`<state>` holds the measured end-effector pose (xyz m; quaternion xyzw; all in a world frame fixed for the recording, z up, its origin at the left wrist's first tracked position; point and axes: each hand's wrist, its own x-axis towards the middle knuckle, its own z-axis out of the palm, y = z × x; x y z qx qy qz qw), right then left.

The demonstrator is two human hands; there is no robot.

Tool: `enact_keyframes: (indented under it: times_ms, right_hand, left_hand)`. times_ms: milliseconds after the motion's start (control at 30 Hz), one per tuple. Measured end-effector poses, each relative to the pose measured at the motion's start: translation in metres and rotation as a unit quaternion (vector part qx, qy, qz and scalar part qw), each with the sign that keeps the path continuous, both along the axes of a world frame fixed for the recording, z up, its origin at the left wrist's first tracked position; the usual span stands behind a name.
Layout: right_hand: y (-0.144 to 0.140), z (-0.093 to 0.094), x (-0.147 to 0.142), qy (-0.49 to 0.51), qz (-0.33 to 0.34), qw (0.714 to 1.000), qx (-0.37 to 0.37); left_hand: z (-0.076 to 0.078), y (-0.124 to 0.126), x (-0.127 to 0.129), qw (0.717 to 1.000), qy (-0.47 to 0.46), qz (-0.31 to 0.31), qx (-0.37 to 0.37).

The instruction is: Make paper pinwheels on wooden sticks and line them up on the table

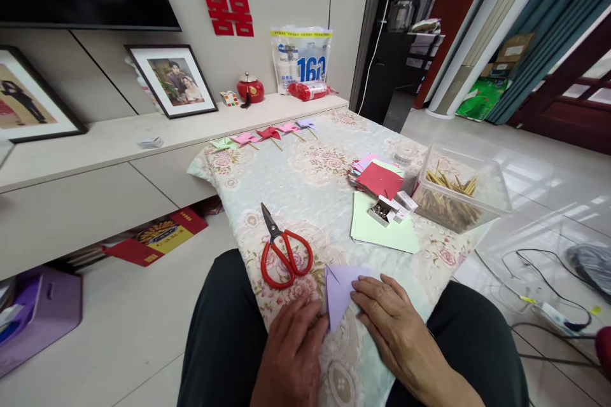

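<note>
A lilac sheet of paper (340, 292), folded into a triangle, lies on the flowered tablecloth in front of me. My right hand (394, 327) rests with its fingers flat on the paper's right side. Along the lower left edge, my left hand (296, 343) lies palm down, fingers extended and the tips touching or very close to the paper. Red-handled scissors (284, 251) lie just beyond my left hand, blades pointing away. Light green paper sheets (382, 232) sit beyond my right hand, with a small open box of metal pins (382, 211) on top.
A stack of coloured paper squares (379, 179) and a clear plastic bin of thin sticks (458, 197) stand at the right. Several finished paper pinwheels (268, 133) line the far edge. Beyond is a white cabinet (181, 127) with picture frames. My knees flank the table.
</note>
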<state>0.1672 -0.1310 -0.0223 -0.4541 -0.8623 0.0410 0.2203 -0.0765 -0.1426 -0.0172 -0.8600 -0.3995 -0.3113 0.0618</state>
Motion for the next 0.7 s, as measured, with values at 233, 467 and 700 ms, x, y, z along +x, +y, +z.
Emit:
enact_keyframes:
  times_ms: [233, 467, 700]
  right_hand:
    - [0.006, 0.009, 0.003, 0.035, 0.025, 0.999, -0.012]
    - [0.015, 0.018, 0.002, 0.088, 0.027, 0.996, -0.019]
    - [0.016, 0.015, 0.006, 0.114, 0.019, 0.993, -0.035]
  left_hand:
    - [-0.010, 0.001, 0.021, 1.000, -0.020, -0.019, 0.011]
    - [-0.002, 0.005, 0.026, 0.999, 0.031, -0.022, -0.004]
    - [0.007, 0.005, 0.024, 1.000, -0.001, -0.025, 0.017]
